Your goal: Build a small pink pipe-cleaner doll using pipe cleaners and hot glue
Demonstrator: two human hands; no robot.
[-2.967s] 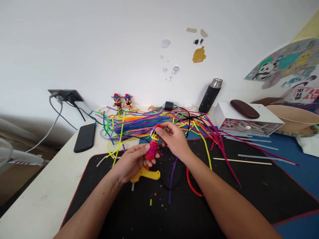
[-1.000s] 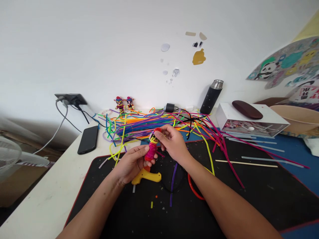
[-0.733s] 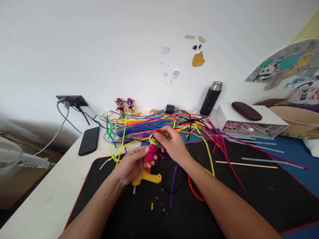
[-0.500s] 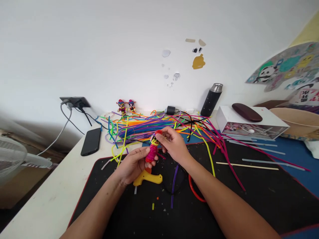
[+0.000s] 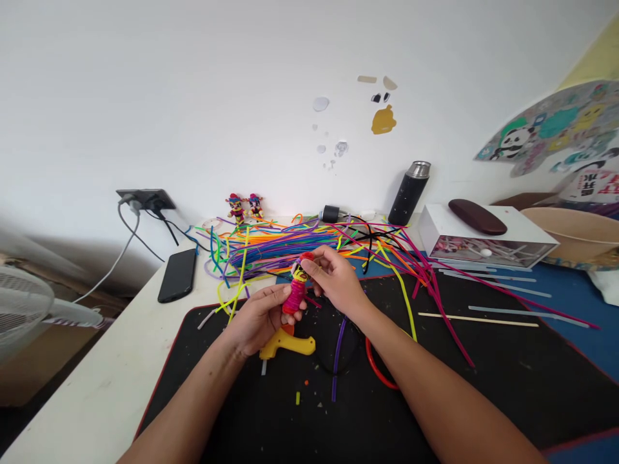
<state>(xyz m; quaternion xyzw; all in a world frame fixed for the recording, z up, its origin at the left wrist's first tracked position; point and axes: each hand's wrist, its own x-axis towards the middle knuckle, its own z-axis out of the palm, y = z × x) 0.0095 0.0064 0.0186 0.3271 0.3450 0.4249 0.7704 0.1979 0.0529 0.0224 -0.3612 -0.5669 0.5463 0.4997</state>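
Above the black mat (image 5: 387, 425) both hands hold a small doll (image 5: 294, 296) with a magenta wound body, a yellow and black face and a red top. My left hand (image 5: 265, 317) grips its body between thumb and fingers. Closed on the doll's head from the right is my right hand (image 5: 336, 280), its fingertips covering part of the head. A yellow glue gun (image 5: 294, 343) lies on the mat just below my left hand. Near my right forearm are a purple pipe cleaner (image 5: 339, 351) and a red curved piece (image 5: 377, 368).
A heap of coloured pipe cleaners (image 5: 285, 248) spreads behind the hands. Two similar dolls (image 5: 236, 207) stand by the wall. A phone (image 5: 176, 276) lies at left. On the right are a black flask (image 5: 409, 193), a white box (image 5: 527, 233), a glasses case (image 5: 478, 216) and glue sticks (image 5: 527, 315).
The view has shifted very slightly. Both hands keep the same hold on the doll, with no clear movement of it.
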